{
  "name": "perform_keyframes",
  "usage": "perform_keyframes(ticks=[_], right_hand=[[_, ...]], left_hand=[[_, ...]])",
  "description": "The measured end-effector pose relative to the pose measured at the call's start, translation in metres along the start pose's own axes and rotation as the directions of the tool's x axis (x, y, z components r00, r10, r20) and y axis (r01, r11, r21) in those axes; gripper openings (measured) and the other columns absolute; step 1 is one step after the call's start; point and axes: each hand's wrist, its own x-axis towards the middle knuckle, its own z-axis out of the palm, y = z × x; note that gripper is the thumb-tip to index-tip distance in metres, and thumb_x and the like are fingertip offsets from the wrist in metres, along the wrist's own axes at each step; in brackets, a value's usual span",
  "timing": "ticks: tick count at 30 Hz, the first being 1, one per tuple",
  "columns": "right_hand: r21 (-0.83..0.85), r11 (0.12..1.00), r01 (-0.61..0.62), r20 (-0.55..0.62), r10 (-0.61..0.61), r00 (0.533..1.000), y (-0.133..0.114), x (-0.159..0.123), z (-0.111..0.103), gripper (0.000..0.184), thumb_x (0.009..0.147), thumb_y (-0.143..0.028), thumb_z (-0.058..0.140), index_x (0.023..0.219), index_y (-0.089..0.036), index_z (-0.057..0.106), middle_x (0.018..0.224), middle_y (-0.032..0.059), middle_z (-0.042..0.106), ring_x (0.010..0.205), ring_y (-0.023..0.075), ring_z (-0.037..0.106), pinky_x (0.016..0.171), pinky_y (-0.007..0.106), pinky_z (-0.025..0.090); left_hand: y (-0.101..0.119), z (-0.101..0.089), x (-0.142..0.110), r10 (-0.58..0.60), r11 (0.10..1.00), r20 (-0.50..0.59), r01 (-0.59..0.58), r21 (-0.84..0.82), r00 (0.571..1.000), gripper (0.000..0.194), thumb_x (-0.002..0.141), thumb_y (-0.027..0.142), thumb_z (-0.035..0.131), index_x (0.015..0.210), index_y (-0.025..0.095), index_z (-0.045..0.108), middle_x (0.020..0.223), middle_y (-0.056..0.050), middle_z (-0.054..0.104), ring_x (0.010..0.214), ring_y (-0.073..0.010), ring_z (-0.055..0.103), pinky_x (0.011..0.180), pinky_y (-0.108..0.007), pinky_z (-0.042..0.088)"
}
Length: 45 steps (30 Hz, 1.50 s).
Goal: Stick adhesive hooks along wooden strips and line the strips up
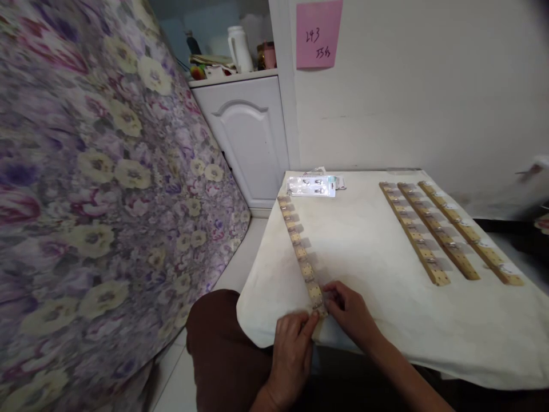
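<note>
A narrow wooden strip with rows of small holes lies lengthwise on the left part of the cloth-covered table. Small metal and clear pieces sit along it at intervals. My left hand is closed at the strip's near end, its thumb pressed onto the wood beside a metal piece. From the right, my right hand meets the same end with its fingers pinched together. What lies between those fingertips is too small and hidden to tell.
Three similar strips, a left one, a middle one and a right one, lie at the table's right. Clear blister packaging rests at the back left. A floral curtain hangs left; a white cabinet stands behind.
</note>
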Motion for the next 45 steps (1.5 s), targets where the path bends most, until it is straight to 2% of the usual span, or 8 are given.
perform_keyframes(ticks=[9, 17, 24, 31, 40, 45], right_hand=[[-0.049, 0.997, 0.055, -0.039, -0.057, 0.998, 0.0, -0.001, 0.002, 0.017, 0.076, -0.022, 0.051, 0.09, -0.018, 0.06, 0.073, 0.0017, 0.063, 0.065, 0.016, 0.055, 0.062, 0.027, 0.043], [-0.071, 0.997, 0.0, -0.036, -0.002, 0.999, -0.006, 0.001, 0.004, 0.016, 0.074, -0.023, 0.055, 0.089, -0.019, 0.06, 0.081, 0.0035, 0.067, 0.073, 0.0185, 0.059, 0.067, 0.029, 0.044], [-0.026, 0.997, -0.068, -0.028, 0.067, 0.997, -0.005, 0.004, 0.006, 0.011, 0.072, -0.023, 0.057, 0.083, -0.022, 0.056, 0.069, -0.0019, 0.064, 0.064, 0.016, 0.058, 0.062, 0.026, 0.042], [-0.057, 0.996, -0.076, -0.062, 0.072, 0.995, -0.006, 0.004, 0.007, 0.009, 0.069, -0.026, 0.059, 0.075, -0.022, 0.053, 0.06, -0.0049, 0.056, 0.059, 0.0143, 0.053, 0.057, 0.024, 0.038], [0.001, 1.0, -0.002, -0.085, 0.002, 0.996, 0.002, -0.003, 0.002, 0.013, 0.074, -0.029, 0.057, 0.083, -0.02, 0.055, 0.074, -0.0013, 0.061, 0.058, 0.0135, 0.051, 0.058, 0.025, 0.04], [0.033, 0.999, -0.014, -0.179, 0.02, 0.984, 0.008, -0.012, -0.008, 0.016, 0.083, -0.033, 0.049, 0.091, -0.02, 0.054, 0.08, 0.0015, 0.062, 0.06, 0.0152, 0.055, 0.059, 0.027, 0.043]], left_hand=[[0.001, 0.0, 0.001, -0.02, 1.0, 0.011, 0.02, -0.012, 1.0, 0.056, 0.082, 0.003, 0.04, 0.135, 0.02, 0.04, 0.104, -0.01, 0.055, 0.092, -0.0218, 0.05, 0.077, -0.039, 0.043], [0.001, -0.001, 0.002, -0.035, 0.998, 0.025, 0.036, -0.044, 0.999, 0.057, 0.08, 0.001, 0.04, 0.134, 0.02, 0.041, 0.104, -0.01, 0.054, 0.094, -0.0223, 0.048, 0.078, -0.04, 0.043], [0.0, 0.0, 0.003, -0.047, 0.998, 0.024, 0.048, -0.047, 0.999, 0.056, 0.079, 0.001, 0.04, 0.131, 0.021, 0.044, 0.104, -0.009, 0.053, 0.095, -0.0225, 0.047, 0.079, -0.041, 0.042], [-0.001, 0.002, 0.001, -0.048, 0.999, -0.01, 0.048, -0.026, 0.999, 0.054, 0.078, 0.002, 0.041, 0.129, 0.021, 0.048, 0.104, -0.009, 0.054, 0.094, -0.0225, 0.048, 0.078, -0.04, 0.043], [-0.005, 0.001, -0.001, -0.008, 1.0, -0.019, 0.008, -0.025, 1.0, 0.052, 0.083, 0.005, 0.04, 0.132, 0.024, 0.045, 0.101, -0.008, 0.055, 0.092, -0.0211, 0.049, 0.076, -0.038, 0.043], [-0.007, 0.0, 0.0, 0.008, 0.999, -0.025, -0.009, -0.034, 1.0, 0.051, 0.084, 0.007, 0.04, 0.131, 0.025, 0.046, 0.102, -0.008, 0.055, 0.091, -0.0212, 0.049, 0.076, -0.039, 0.044]])
